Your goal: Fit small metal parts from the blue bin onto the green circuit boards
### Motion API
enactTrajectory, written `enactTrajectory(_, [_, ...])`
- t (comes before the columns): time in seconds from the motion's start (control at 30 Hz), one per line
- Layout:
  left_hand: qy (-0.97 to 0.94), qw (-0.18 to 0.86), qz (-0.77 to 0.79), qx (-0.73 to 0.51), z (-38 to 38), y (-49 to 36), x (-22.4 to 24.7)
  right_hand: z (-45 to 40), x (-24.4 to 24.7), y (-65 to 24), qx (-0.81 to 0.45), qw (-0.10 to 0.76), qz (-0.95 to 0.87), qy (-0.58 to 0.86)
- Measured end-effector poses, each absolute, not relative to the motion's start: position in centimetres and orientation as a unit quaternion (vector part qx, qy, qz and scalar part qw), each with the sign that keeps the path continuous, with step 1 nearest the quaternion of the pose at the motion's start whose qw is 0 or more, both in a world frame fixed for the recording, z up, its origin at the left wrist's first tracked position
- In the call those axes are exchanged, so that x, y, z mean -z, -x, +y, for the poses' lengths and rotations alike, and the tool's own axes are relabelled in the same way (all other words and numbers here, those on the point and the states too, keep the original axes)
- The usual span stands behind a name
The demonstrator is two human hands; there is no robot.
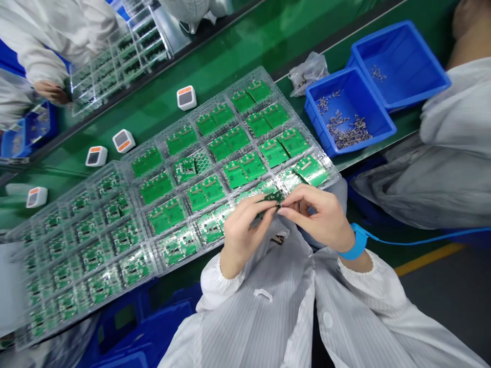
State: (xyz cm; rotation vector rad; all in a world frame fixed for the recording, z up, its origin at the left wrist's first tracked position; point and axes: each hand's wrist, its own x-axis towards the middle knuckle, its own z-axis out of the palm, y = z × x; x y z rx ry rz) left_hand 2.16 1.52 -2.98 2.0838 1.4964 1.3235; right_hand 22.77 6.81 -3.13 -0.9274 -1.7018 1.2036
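Note:
A small green circuit board [273, 197] is held up in front of my chest, over the near edge of a clear tray. My left hand [245, 230] pinches it from the left side. The fingertips of my right hand [320, 214] are pressed together at the board's right edge; whether they hold a small part there is too small to tell. Beneath and beyond my hands lies the clear plastic tray [226, 191], its compartments filled with green boards [243, 168]. A blue strap with a cord circles my right wrist.
A second tray of boards [92, 255] adjoins on the left. Blue bins [349, 110] with small metal parts [351, 133] and a plastic bag [309, 74] are at the right. White-orange devices [186, 97] stand behind. Other people sit across and at the right.

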Motion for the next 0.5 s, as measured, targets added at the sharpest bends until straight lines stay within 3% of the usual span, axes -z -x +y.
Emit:
enactTrajectory(0.23, [-0.630, 0.186, 0.553, -0.512, 0.9, -3.0, 4.0, 6.8, 3.5, -21.7, -0.525, 0.471, -0.555, 0.441])
enactTrajectory(0.5, [-0.647, 0.134, 0.573, -0.485, 0.9, -3.4, 3.5, 6.7, 3.5, -21.5, -0.538, 0.476, -0.542, 0.437])
